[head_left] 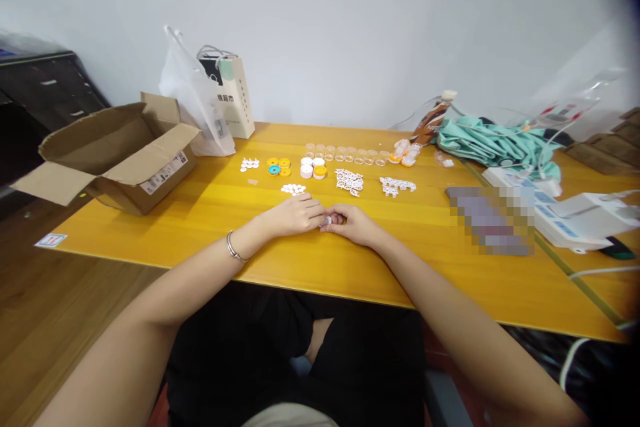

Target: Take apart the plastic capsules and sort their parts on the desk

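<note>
My left hand (299,215) and my right hand (354,225) meet just above the table, fingertips almost touching. My right thumb and fingers pinch a small whitish piece (327,220), too small to name. The fingers of my left hand are bent together against it, and what they grip is hidden. Just beyond my left hand lie several white discs (294,189). Farther back are white pegged pieces (250,164), yellow and blue round parts (273,170), and white and yellow caps (307,172). White openwork pieces (349,181) and a cluster of white clip-like pieces (397,186) lie beyond my right hand.
Clear cups (341,154) stand in a row behind, beside orange-and-clear parts (411,156). An opened cardboard box (165,173), plastic bag (200,107) and paper bag (240,97) stand left. A bottle (434,119), green cloth (493,140) and power strip (550,213) occupy the right.
</note>
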Motion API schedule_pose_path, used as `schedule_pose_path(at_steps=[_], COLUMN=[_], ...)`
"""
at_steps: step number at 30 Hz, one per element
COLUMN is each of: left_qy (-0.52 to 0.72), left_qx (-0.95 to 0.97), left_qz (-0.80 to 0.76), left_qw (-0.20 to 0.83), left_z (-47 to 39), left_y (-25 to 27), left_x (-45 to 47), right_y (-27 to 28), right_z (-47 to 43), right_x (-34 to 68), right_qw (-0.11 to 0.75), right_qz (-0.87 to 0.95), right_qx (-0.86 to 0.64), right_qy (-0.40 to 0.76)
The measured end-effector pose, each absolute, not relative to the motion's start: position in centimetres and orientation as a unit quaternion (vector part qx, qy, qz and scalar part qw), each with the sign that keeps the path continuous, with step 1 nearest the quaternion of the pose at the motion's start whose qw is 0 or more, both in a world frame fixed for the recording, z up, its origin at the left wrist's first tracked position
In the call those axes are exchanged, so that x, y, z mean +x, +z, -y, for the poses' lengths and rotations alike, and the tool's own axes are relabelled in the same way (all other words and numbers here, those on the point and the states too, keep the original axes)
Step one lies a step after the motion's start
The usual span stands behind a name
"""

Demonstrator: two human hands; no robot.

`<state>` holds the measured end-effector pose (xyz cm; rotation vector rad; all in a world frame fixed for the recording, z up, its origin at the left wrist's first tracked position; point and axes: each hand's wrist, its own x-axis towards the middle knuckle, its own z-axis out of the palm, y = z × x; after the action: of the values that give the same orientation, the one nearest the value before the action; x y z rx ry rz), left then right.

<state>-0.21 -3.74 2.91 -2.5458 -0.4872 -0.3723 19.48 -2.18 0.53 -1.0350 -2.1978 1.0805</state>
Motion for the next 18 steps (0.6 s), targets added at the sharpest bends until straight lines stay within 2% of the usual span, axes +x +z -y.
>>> schedule_pose_path(at_steps=[10, 18], left_qy=[-0.160, -0.207], left_qx=[-0.935, -0.941], left_qz=[0.193, 0.239], left_qw=[0.251, 0.121], left_z=[3.54, 3.22], left_y=[2.22, 2.02], left_x=[-0.19, -0.20], right_y=[0.28, 0.08], right_z=[2.04, 1.90], right_x=[19.47, 19.51], right_qw=[0.236, 0.239], right_qz=[0.806, 0.807], right_qx=[-0.382, -0.371], right_qy=[0.385, 0.392])
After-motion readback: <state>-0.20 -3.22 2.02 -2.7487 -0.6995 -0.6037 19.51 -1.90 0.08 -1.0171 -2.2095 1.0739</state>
